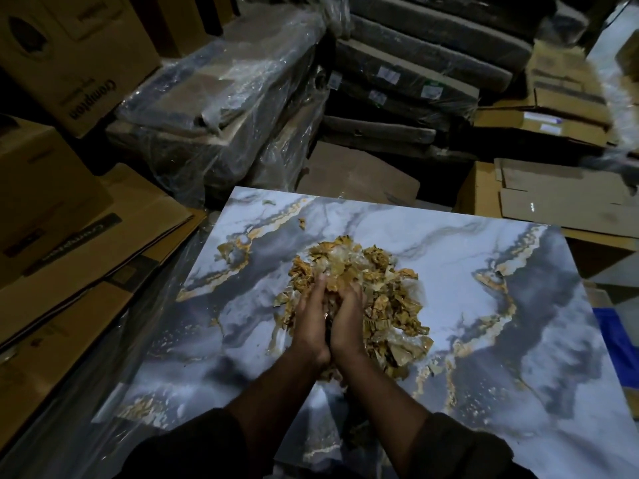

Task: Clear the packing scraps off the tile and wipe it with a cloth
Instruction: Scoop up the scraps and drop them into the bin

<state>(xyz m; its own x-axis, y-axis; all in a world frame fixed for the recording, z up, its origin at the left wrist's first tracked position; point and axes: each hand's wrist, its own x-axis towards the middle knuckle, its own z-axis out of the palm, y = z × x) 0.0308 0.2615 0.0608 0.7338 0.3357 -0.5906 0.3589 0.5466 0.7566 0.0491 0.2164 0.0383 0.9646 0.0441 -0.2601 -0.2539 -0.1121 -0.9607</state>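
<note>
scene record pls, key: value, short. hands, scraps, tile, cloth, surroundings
left hand: side by side with the right, fingers dug into the pile
right hand: same, grip on scraps
scraps: tan paper and clear plastic bits heaped mid-tile; a stray bit lies farther back
tile: glossy, grey-white marble pattern with gold veins, lying flat
cloth: none in view
surroundings: cardboard boxes at left, plastic-wrapped stacks behind

one marbled tile [466,271], one heap of packing scraps [373,271], two stray scraps [302,223] apart from it, two hands, left hand [311,319], right hand [349,316], one blue item [619,344], cardboard boxes [52,216] too many to count
</note>
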